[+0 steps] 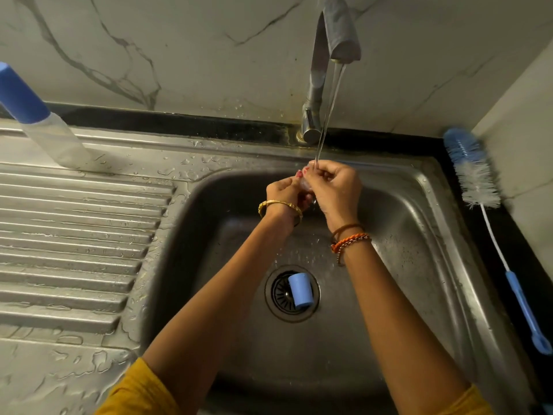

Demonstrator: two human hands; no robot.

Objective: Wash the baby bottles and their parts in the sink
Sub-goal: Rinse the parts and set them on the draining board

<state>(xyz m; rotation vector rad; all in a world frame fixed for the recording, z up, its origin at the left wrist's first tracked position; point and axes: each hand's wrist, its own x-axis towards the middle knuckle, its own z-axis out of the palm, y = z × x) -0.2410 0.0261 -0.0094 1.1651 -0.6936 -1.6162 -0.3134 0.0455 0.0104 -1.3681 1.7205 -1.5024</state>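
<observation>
Head view: both hands together under the tap (338, 31), over the back of the sink (419, 211); left hand (282, 191) and right hand (335, 187) both curled round a small clear part (305, 183), likely a teat, though it is mostly hidden between the fingers; thin stream (327, 115) falls right onto the pinch point.

Blue cap (300, 290) lies on its side over the drain (291, 293), apart from the hands; capped bottle (39, 118) stands on the drainboard (74, 235) at far left, well away; brush (478, 181) lies on the counter to the right of the sink, untouched.

Step in hand, by my reading: rinsing the soft part under running water. To do it well: keep it centred in the stream; turn it and spread it open with the fingertips so water runs through the inside, not only over the outside; grip light, since wet silicone slips and a drop lands it at the drain; cap there still wants washing.
</observation>
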